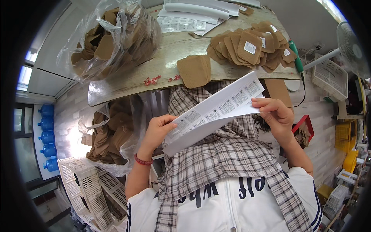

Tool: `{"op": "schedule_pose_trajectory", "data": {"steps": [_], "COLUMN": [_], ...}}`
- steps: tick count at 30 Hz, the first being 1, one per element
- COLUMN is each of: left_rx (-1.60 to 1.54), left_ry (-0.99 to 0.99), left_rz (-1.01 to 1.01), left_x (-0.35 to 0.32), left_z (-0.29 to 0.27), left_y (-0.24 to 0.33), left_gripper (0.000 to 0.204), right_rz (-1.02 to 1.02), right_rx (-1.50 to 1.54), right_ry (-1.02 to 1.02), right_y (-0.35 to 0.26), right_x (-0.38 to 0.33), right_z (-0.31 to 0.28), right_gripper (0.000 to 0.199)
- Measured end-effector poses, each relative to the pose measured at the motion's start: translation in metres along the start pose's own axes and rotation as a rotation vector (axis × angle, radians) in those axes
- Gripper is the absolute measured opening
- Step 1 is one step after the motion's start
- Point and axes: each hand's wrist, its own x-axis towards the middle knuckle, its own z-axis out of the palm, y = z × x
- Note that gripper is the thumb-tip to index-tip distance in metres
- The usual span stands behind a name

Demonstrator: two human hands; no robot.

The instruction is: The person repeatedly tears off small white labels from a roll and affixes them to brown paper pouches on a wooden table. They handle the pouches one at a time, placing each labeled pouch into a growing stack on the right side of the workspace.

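Label sheet (216, 110): we hold it just in front of the tabletop (168, 52).
Left hand (159, 129): pinching its left end.
Right hand (276, 115): pinching its right end.
Brown stack (194, 71): at the tabletop's near edge.
Plastic bag (131, 48): on the tabletop's left side.

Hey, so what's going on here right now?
The person's left hand and right hand hold opposite ends of some white label paper. On the table, brown pads, some labelled, lie piled at the right, a short stack sits at the near edge, and a filled plastic bag stands left.
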Motion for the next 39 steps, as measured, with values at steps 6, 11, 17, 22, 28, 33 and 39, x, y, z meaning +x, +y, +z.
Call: {"op": "schedule_pose_trajectory", "data": {"steps": [6,11,17,22,28,33,39], "left_rx": [0.028,0.127,0.411,0.675,0.841,1.143,0.931], "left_ry": [0.06,0.013,-0.007,0.04,0.097,0.153,0.187], "left_rz": [-0.004,0.083,0.175,0.348,0.552,0.577,0.693], "left_x": [0.029,0.065,0.089,0.084,0.083,0.077,0.08], "left_z": [-0.018,-0.01,-0.004,0.003,0.011,0.015,0.04], "left_y": [-0.016,-0.028,-0.049,-0.041,-0.041,-0.038,-0.039], "left_gripper": [0.015,0.016,0.022,0.019,0.011,0.014,0.024], "right_rz": [-0.082,-0.094,0.033,0.02,-0.22,-0.27,-0.284], "right_rx": [-0.319,-0.708,-1.279,-1.145,-0.704,-0.665,-0.572], "right_ry": [-0.116,-0.118,-0.36,-0.598,-0.254,-0.177,-0.162], "right_y": [0.031,0.099,0.084,0.071,0.128,0.146,0.143], "right_x": [-0.024,-0.055,-0.041,-0.005,-0.004,-0.018,-0.011], "right_z": [-0.004,0.021,0.042,0.066,0.103,0.118,0.121], "right_gripper": [0.01,0.025,0.018,0.013,0.024,0.03,0.032]}}
